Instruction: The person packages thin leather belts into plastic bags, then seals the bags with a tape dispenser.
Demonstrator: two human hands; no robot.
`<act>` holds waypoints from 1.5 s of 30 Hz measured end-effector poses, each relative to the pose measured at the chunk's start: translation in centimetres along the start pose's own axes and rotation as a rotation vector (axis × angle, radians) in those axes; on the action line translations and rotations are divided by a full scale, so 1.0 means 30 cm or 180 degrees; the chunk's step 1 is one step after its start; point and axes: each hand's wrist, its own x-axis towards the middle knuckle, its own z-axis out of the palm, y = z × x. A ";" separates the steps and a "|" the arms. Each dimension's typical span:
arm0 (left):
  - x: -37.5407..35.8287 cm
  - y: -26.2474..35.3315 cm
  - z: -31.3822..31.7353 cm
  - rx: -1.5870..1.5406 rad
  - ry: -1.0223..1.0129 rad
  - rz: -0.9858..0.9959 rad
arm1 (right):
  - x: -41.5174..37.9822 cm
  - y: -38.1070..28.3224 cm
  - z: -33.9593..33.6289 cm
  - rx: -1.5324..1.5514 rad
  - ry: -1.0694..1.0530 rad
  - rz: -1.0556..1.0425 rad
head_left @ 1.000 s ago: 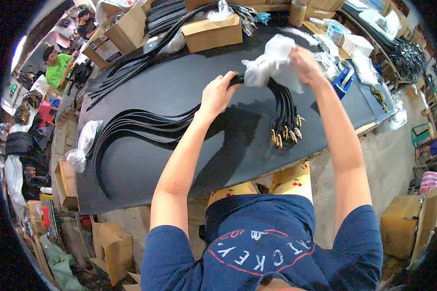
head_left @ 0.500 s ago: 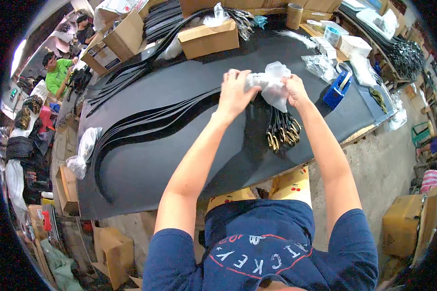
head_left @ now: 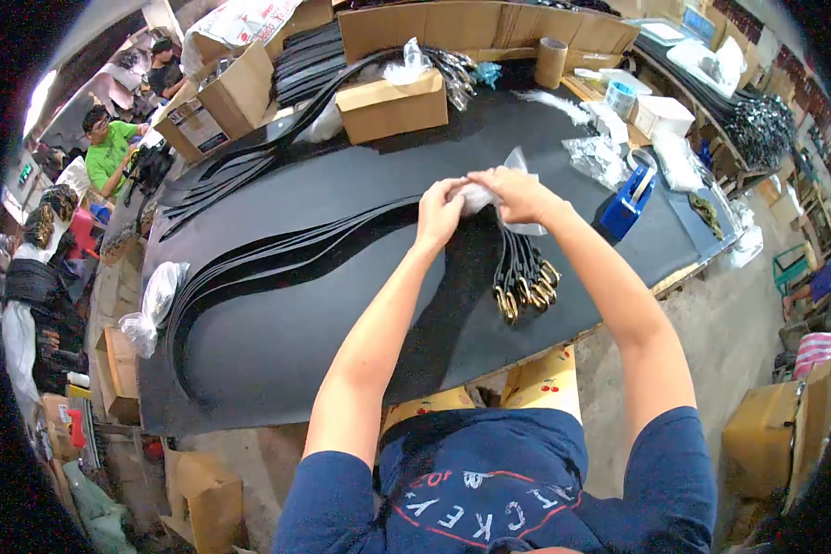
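A bundle of long black straps (head_left: 286, 242) curves across the dark table from the lower left. Its other end hangs over toward me and carries several gold metal hooks (head_left: 529, 294). Around the bend of the bundle lies a crumpled clear plastic bag (head_left: 477, 198). My left hand (head_left: 439, 214) is closed on the left end of the plastic, thumb toward the right. Close beside it, my right hand (head_left: 517, 194) grips the same plastic from above, a loose flap standing up behind the fingers. The hands cover part of the straps.
A blue tape dispenser (head_left: 628, 205) stands to the right, near clear plastic bags (head_left: 593, 159). At the back are a cardboard box (head_left: 392, 106) and more black straps (head_left: 240, 162). A plastic bundle (head_left: 160, 300) lies at the left edge. A person in green (head_left: 111, 152) sits far left.
My right hand has moved left, over the plastic and closer to my left hand. The raised bag part has been gathered down, and the view has shifted slightly.
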 end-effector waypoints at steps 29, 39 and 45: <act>-0.237 0.106 -0.381 -0.2578 0.1768 -0.0793 | -0.161 -0.011 0.115 0.1843 0.1101 0.1227; -0.382 0.107 -0.385 -0.2294 0.1547 -0.1102 | -0.159 -0.224 0.119 0.0610 0.0612 0.2277; -0.436 0.110 -0.429 -0.2374 0.1472 -0.1295 | -0.145 -0.236 0.103 0.0516 0.0180 0.2440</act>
